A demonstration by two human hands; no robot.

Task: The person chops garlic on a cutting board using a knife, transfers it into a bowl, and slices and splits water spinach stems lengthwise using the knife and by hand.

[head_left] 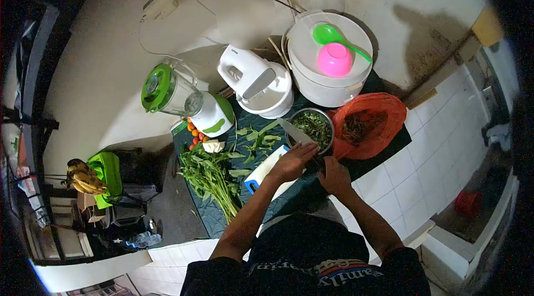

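A broad-bladed knife (295, 131) reaches over the rim of a metal bowl (332, 141) filled with chopped green leaves (311, 126). My right hand (335, 177) is closed around the knife's handle, which is mostly hidden. Beside it, my left hand (297, 161) lies with fingers stretched out along the blade, touching it near the bowl's edge. Under my left wrist is a white cutting board (266, 170) with blue ends. Loose leaves (260, 139) lie behind the board, and a bunch of leafy green stems (208, 176) rests to its left.
An orange-red plastic bag (392, 112) holding plant scraps is right of the bowl. A hand mixer (245, 70) on its white bowl, a green-lidded blender (183, 95) and a large white bucket (306, 65) line the wall. Tomatoes (196, 134) sit near the blender.
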